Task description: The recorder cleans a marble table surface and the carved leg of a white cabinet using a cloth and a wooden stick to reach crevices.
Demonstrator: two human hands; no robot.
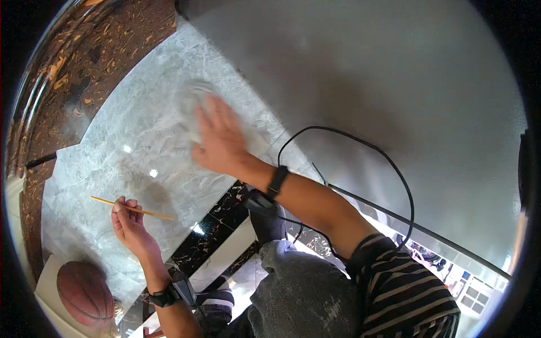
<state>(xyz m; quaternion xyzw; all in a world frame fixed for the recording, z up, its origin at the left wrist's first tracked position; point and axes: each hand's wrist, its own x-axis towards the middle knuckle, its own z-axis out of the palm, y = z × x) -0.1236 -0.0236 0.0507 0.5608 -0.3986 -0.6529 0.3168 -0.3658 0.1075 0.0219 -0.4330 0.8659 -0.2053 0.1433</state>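
My right hand (222, 137), blurred, lies flat with spread fingers on a pale cloth (198, 101), whose outline is hard to tell from the grey marbled floor tiles (139, 110) under it. A thin yellowish stick (156, 215) is pinched between the thumb and fingers of my left hand (129, 217), at the lower left. Both wrists wear black bands with small dark devices, and a black cable loops from the right side.
A large smooth grey panel (380, 84) fills the upper right. Brown patterned stone trim (105, 55) curves along the left. A basketball (86, 293) rests at the lower left. Black marbled edging tiles (203, 243) run near my feet.
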